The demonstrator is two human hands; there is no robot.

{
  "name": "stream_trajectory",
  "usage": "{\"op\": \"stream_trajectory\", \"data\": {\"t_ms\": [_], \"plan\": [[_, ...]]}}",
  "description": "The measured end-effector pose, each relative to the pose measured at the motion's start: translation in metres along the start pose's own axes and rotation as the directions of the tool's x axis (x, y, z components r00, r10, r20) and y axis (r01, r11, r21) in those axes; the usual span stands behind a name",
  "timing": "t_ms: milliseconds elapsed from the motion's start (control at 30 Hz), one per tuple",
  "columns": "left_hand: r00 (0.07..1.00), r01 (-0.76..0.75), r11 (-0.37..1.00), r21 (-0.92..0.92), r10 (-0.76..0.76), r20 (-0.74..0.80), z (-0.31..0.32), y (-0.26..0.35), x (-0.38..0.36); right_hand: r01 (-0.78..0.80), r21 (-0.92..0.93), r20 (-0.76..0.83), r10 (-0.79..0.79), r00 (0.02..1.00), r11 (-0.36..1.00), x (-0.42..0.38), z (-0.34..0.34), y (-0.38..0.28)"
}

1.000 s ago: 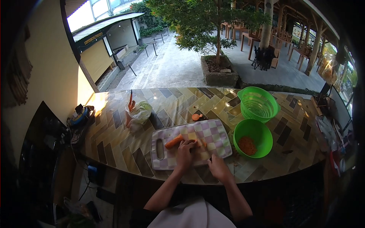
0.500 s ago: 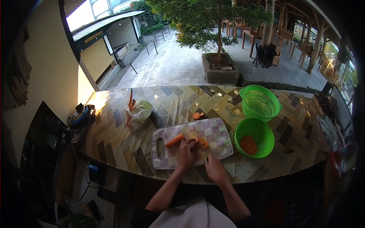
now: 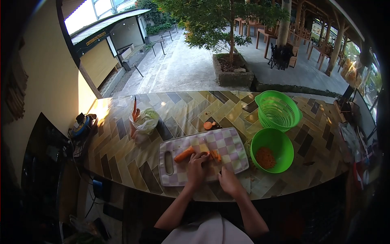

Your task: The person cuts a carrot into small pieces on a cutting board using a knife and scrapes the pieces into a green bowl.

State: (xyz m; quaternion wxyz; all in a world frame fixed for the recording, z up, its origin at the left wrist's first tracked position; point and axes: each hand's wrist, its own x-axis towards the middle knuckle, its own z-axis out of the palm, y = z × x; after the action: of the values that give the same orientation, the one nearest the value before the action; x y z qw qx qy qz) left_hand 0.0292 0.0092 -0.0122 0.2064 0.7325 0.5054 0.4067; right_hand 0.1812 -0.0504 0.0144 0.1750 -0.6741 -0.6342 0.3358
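Note:
A checkered purple-and-white cutting board (image 3: 233, 140) lies on the table in front of me. My left hand (image 3: 197, 168) is on the board with fingers bent and closed, pressing down a piece of carrot that they mostly hide. Just right of its fingertips are cut carrot sticks (image 3: 215, 155). A larger carrot piece (image 3: 185, 154) rests on the board, left of those fingers. My right hand (image 3: 230, 184) is wrapped round a knife by its dark handle (image 3: 220, 172), at the board's near edge. I cannot make out the blade clearly.
Right of the board stands a green bowl (image 3: 286, 160) with chopped carrot inside, and behind it a green colander (image 3: 279, 97). Carrot ends (image 3: 208, 125) lie beyond the board. At left is a plastic bag (image 3: 145, 122) of vegetables. The table's curved front edge runs near my forearms.
The camera view has shifted slightly, so board, bag and carrot appear a little further left. The cut sticks by my left fingertips look more spread. Both hands keep their grips.

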Motion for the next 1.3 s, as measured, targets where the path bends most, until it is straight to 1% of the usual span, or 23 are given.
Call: {"op": "stream_trajectory", "data": {"t_ms": [67, 167, 267, 433, 533, 767, 867, 967, 1033, 1167, 1267, 1300], "plan": [[1.0, 0.004, 1.0, 0.001, -0.004, 0.002, 0.0, 0.0, -0.002, -0.047, -0.049, -0.016, 0.046, 0.999, 0.998, -0.012, -0.004, -0.004], [1.0, -0.005, 1.0, 0.003, 0.005, 0.001, 0.0, -0.001, -0.001, -0.026, -0.04, -0.098, 0.022, 0.995, 0.999, -0.017, -0.004, -0.003], [1.0, -0.008, 1.0, 0.001, 0.008, -0.001, -0.001, -0.001, -0.002, 0.05, 0.071, -0.119, -0.041, 0.992, 0.996, -0.013, 0.0, 0.007], [1.0, -0.013, 1.0, 0.011, 0.013, -0.014, 0.001, -0.001, -0.002, 0.029, 0.092, -0.085, -0.022, 0.996, 0.995, -0.02, -0.001, -0.003], [0.998, -0.022, 0.999, 0.039, 0.025, -0.06, 0.004, -0.003, -0.001, 0.004, 0.073, -0.063, 0.001, 0.998, 0.997, -0.019, 0.002, -0.003], [0.998, -0.01, 1.0, 0.026, 0.011, -0.062, 0.004, -0.004, 0.0, -0.035, 0.08, -0.004, 0.035, 0.999, 0.996, -0.012, -0.001, -0.008], [0.999, -0.001, 1.0, 0.024, 0.002, -0.052, 0.005, -0.002, 0.0, 0.0, 0.073, 0.029, -0.002, 1.0, 0.997, 0.004, 0.004, 0.004], [0.999, -0.005, 1.0, 0.027, 0.006, -0.05, 0.004, -0.002, 0.0, -0.041, 0.089, 0.025, 0.039, 0.999, 0.995, 0.006, 0.005, -0.005], [0.999, -0.029, 0.999, 0.032, 0.031, -0.04, 0.001, -0.001, 0.0, -0.073, 0.05, -0.022, 0.075, 0.997, 0.996, 0.002, 0.013, -0.009], [0.998, -0.02, 0.999, 0.026, 0.022, -0.06, 0.003, -0.004, -0.002, -0.099, -0.03, -0.085, 0.096, 0.992, 0.995, -0.008, 0.016, -0.017], [0.997, -0.036, 0.999, 0.032, 0.038, -0.066, 0.003, -0.003, -0.002, -0.086, -0.053, -0.14, 0.078, 0.987, 0.995, -0.015, 0.018, -0.014], [0.997, -0.036, 0.999, 0.022, 0.037, -0.07, 0.003, -0.003, -0.002, -0.06, -0.031, -0.136, 0.055, 0.989, 0.998, -0.014, 0.016, -0.013]]}}
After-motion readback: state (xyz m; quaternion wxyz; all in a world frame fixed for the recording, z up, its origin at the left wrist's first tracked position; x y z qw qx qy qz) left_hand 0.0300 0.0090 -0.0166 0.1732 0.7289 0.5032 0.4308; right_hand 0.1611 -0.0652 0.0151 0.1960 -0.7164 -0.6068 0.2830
